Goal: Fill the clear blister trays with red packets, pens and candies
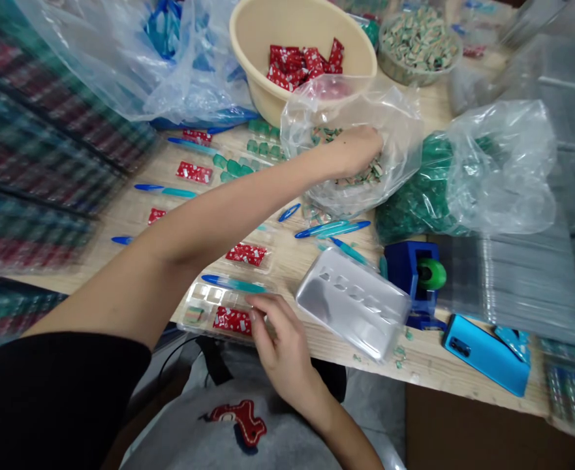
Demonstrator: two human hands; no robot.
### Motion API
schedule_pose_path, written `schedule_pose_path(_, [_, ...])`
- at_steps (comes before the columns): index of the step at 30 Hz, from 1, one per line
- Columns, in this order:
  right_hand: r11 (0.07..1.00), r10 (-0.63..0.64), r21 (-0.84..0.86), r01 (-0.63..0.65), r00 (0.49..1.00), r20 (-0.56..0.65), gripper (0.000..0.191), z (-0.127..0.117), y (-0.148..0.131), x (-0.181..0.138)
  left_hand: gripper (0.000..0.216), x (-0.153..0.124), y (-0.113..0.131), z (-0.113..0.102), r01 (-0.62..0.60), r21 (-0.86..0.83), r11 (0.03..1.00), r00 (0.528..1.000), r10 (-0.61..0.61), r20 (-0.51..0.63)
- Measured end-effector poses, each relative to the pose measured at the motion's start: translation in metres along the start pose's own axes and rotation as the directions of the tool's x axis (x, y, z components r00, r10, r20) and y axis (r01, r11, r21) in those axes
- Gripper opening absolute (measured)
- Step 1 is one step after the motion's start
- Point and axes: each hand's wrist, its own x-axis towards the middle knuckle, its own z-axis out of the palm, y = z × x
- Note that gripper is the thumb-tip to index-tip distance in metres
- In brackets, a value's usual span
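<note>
My left hand point(358, 151) reaches across into an open clear plastic bag point(399, 124) of small striped green-and-beige pieces point(353, 177). Its fingers are hidden among the bag and the pieces. At the front edge of the table, my right hand point(284, 336) is over the right end of a clear compartment tray point(184, 320). Thumb and forefinger are drawn together there; anything between them is too small to make out. The tray holds a blue-and-teal pen-shaped stick point(233, 284), a red patterned packet point(232, 320) and one striped piece point(195, 314).
Similar filled trays run up the table. Behind the bag stand a cream basin point(248, 72) of red packets and a tub point(417, 49) of striped pieces. Rightward are a green-filled bag point(414, 189), clear lids point(350, 303), a tape dispenser point(412, 281) and a blue phone point(487, 359).
</note>
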Motion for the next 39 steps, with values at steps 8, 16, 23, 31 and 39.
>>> schedule_pose_path(8, [0.963, 0.142, 0.245, -0.109, 0.983, -0.12, 0.023, -0.021, -0.015, 0.002, 0.024, -0.088, 0.05, -0.086, 0.023, 0.032, 0.999, 1.0, -0.023, 0.018])
schedule_pose_path(16, [0.96, 0.094, 0.277, 0.038, 0.89, -0.447, 0.028, -0.027, -0.032, 0.049, 0.011, -0.197, 0.041, -0.093, 0.169, -0.517, 0.839, 0.979, -0.202, -0.008])
schedule_pose_path(23, [0.968, 0.123, 0.25, -0.031, 0.924, -0.362, 0.014, -0.012, -0.031, 0.052, 0.008, -0.232, 0.037, -0.099, 0.255, -0.611, 0.75, 0.962, -0.258, 0.085])
schedule_pose_path(31, [0.935, 0.169, 0.35, -0.052, 0.934, -0.315, 0.014, -0.01, -0.029, 0.05, 0.006, -0.247, 0.033, -0.102, 0.268, -0.707, 0.655, 0.945, -0.32, 0.062])
schedule_pose_path(39, [0.987, 0.073, 0.156, -0.022, 0.943, -0.326, 0.019, -0.009, -0.028, 0.045, 0.008, -0.253, 0.038, -0.089, 0.222, -0.648, 0.729, 0.913, -0.389, -0.125])
